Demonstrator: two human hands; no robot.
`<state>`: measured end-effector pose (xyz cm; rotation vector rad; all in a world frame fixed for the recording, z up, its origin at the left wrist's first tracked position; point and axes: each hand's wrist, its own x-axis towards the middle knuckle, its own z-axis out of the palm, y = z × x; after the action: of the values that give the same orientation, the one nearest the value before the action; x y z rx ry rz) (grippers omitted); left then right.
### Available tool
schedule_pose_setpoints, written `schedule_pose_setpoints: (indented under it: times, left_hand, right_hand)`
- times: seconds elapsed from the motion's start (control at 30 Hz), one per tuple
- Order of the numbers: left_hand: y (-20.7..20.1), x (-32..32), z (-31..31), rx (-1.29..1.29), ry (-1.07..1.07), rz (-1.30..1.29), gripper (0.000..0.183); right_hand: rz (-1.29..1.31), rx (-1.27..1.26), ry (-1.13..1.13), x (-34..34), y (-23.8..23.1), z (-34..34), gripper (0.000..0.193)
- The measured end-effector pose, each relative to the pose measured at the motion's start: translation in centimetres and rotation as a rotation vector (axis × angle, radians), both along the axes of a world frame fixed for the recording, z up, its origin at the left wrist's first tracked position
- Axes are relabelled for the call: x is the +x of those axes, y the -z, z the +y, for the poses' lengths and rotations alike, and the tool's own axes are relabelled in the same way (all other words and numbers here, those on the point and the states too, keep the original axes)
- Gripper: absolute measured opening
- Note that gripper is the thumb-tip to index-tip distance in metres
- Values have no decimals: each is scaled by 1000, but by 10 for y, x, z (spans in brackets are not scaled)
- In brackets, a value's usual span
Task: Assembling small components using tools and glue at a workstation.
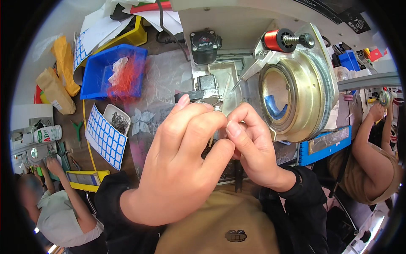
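My left hand is curled in front of the machine, its thumb and bent fingers drawn together. One raised fingertip lies by a black lever next to a small metal clamp. Close against it, my right hand pinches thumb and forefinger together. Whatever either hand holds is too small or hidden to make out. Just beyond the fingers stands the winding machine's large brass-coloured ring, with a spool of red thread above it. A thin metal arm slants down from the spool toward the clamp.
At the left, a blue bin holds red fibres. Near it are a white dish of small dark wiry pieces and a sheet of blue-bordered labels. A blue-framed tray lies right. Co-workers sit on both sides.
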<state>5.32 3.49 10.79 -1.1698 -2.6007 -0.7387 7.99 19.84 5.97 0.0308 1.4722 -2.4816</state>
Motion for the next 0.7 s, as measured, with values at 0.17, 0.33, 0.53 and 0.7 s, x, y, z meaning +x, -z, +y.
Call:
schedule_pose_setpoints:
  times: [0.17,0.33,0.53,0.7]
  left_hand:
    - [-4,0,-10,-32,84,-71,27]
    - [-20,-19,-15,37,109,-96,28]
    - [-27,-89,-10,83,140,-29,23]
    - [3,-131,-5,101,438,-238,21]
  right_hand:
    - [24,18,0,3,18,2,15]
    - [-283,-116,3,-7,19,2,17]
    - [-382,-182,132,-31,17,-6,15]
    - [-339,-211,131,-45,8,-9,11]
